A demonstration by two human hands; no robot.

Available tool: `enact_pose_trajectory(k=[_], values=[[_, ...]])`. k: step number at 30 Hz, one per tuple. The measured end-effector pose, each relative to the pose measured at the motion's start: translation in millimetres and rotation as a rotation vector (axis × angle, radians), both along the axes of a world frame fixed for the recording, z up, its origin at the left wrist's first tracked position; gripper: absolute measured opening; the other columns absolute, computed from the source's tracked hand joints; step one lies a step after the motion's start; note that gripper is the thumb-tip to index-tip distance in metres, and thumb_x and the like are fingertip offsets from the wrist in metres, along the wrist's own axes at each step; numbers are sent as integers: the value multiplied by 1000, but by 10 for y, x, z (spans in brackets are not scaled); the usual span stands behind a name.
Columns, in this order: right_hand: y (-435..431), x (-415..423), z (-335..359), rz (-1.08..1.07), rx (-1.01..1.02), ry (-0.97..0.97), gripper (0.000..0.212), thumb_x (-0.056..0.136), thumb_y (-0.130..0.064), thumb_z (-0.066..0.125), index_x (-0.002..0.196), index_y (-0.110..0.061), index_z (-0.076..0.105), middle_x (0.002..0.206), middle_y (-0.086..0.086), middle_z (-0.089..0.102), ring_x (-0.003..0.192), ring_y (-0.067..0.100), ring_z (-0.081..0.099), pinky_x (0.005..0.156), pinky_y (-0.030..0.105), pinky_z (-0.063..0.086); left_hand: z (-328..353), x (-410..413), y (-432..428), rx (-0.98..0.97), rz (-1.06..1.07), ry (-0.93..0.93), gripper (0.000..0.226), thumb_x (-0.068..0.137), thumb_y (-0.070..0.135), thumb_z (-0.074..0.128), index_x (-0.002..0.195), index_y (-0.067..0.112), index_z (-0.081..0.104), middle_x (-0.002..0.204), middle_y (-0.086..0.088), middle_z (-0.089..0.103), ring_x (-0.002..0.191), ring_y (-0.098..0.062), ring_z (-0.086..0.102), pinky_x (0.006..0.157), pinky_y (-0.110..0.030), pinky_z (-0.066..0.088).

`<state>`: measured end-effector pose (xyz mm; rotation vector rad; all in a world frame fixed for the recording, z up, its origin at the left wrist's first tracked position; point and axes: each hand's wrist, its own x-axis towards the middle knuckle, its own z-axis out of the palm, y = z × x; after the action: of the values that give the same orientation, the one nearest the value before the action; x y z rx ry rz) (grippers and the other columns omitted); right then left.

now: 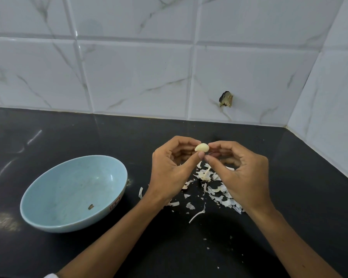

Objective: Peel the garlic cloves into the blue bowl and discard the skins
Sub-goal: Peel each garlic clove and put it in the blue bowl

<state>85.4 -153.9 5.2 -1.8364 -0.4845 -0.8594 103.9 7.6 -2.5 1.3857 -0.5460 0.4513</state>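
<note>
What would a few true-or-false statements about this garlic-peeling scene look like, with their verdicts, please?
1. Both the left hand and the right hand pinch one garlic clove. True.
2. The blue bowl holds several peeled cloves. False: only a small brown scrap lies in it.
3. Torn skins lie on the black counter under the hands. True.
4. The bowl stands right of the skins. False: it stands left of them.

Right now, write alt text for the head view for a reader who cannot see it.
The left hand and right hand together pinch a pale garlic clove above a black counter. Papery skins lie scattered beneath them; the blue bowl to the left holds only a small brown scrap.
</note>
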Motion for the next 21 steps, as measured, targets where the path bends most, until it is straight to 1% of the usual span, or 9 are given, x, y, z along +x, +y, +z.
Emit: enact_pose_trajectory(k=[2,5,8,11,15,18,21], values=[[-3,-2,-2,23,4,12,22,84,-13,82,105,-15,77,92,-11,77,86,8,75,73,26,62,3,0,-1,9,5,-3,20,85,6,80,102,12,72,97,-4,78,92,-19,75,81,-26,58],[-7,-13,-1,38,22,23,23,85,-14,80,108,-17,77,94,-13,77,85,4,74,75,20,59,0,-1,-3,19,4,-8,19,86,6,79,103,10,72,97,-4,77,91,-20,75,82,-27,59],[-7,-9,-6,45,27,36,22,84,-16,80,106,-16,79,95,-11,77,83,4,74,74,17,58,-11,1,-2,29,-6,1,16,88,4,77,101,12,71,94,-2,75,88,-16,72,79,-27,58],[-9,6,-20,76,36,74,22,84,-18,80,106,-14,79,94,-8,78,84,10,75,75,23,60,-23,7,4,15,-41,33,14,91,1,72,99,12,69,89,-1,72,82,-14,68,74,-27,55],[-16,11,-25,98,28,104,23,84,-22,79,105,-15,79,94,-8,78,85,13,76,75,29,62,-13,-5,-2,-14,-77,46,9,87,4,67,96,7,67,85,-4,68,75,-12,63,69,-26,52],[-3,6,-26,132,15,119,23,84,-23,79,106,-15,79,94,-7,78,85,16,76,75,33,63,-2,-23,-12,-17,-75,28,7,86,2,63,93,1,62,79,-3,62,67,-10,57,62,-26,50],[4,7,-28,163,18,129,24,84,-23,78,106,-14,79,96,-5,78,86,18,76,76,37,63,1,-33,-13,-1,-67,-8,5,86,1,61,91,2,61,76,1,60,64,-9,55,60,-25,48]])
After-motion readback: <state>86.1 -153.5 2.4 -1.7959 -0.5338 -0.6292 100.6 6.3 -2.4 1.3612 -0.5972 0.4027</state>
